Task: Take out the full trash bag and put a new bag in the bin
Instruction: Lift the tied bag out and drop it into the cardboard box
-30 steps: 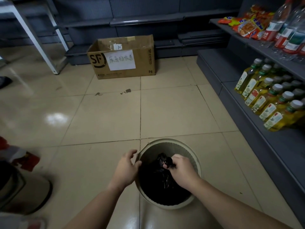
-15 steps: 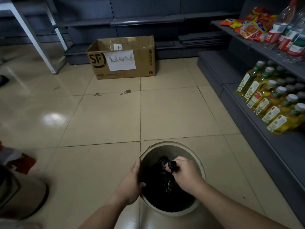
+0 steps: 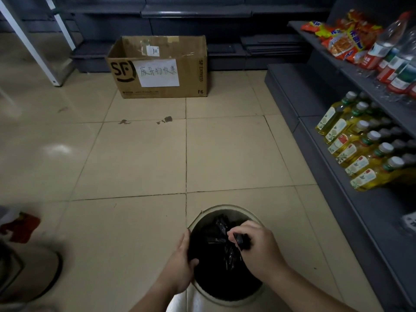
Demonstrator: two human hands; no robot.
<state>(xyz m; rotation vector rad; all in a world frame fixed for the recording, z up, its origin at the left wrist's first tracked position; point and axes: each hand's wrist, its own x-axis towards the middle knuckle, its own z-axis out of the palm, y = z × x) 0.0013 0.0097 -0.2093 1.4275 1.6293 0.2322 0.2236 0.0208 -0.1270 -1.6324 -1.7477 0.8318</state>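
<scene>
Down on the beige tiled floor, near its front edge, stands a round, pale plastic waste bin with a black plastic trash bag sitting inside it. Both of the person's hands are at the bin. The left hand is hooked over the bin's left rim, thumb tucked inside and pressing on the dark plastic there, as if to steady the bin. The right hand is curled tightly around the gathered neck of the bag, and a twisted tuft of black film pokes out between its fingers.

To my eye the first step is in hand: the full bag is bunched and gripped, but it is not yet out; its bulk lies low in the bin. The next move calls for a straight upward pull with the right hand while the left keeps the bin pinned down, since a snug bag tends to drag a light bin up with it. I cannot see a fresh bag anywhere nearby.

Further back on the floor, against the dark shelving, sits an open brown cardboard box with a handwritten white paper label. Along the right side runs a grey metal shelf carrying yellow oil bottles, with snack packets above.
</scene>
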